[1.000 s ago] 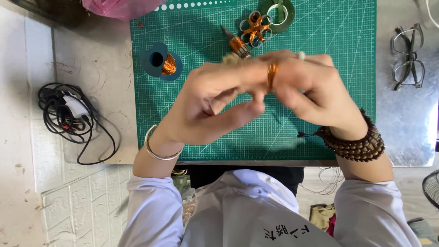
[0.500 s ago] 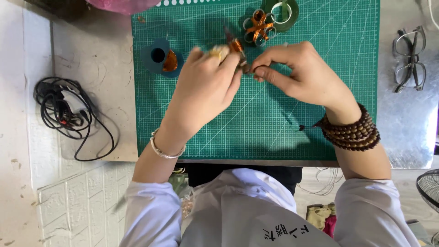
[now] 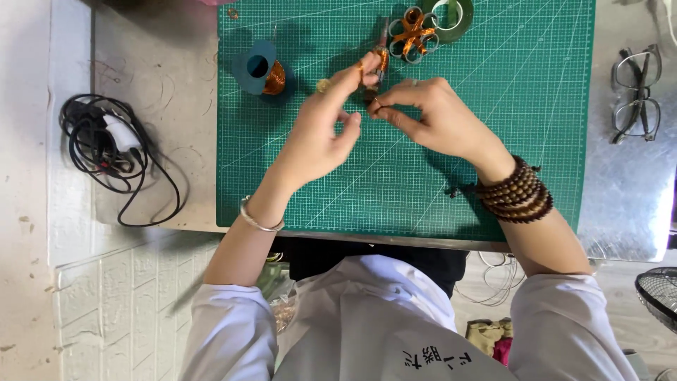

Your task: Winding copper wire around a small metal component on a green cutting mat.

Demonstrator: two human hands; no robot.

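Over the upper middle of the frame both hands meet above a green gridded rubber cutting mat point(image 3: 493, 106); the left hand point(image 3: 321, 137) is raised with its fingers loosely curled, the forefinger and thumb stretched upward and pinching a thin strand of shiny copper wire point(image 3: 361, 68); the right hand point(image 3: 430, 116) is closed in a fine pinch, thumb pressed to forefinger on a small dark coppery piece point(image 3: 374, 104), too small to make out further; the two hands lie just beside each other. A smooth silver metal bangle point(image 3: 259, 219) rings the left wrist; several loops of round brown wooden beads point(image 3: 518, 192) wrap the right. At upper left of the mat sits a dark teal spool wound with glossy copper wire point(image 3: 262, 70); at the top edge lies a copper wire ornament of curled loops point(image 3: 412, 32).
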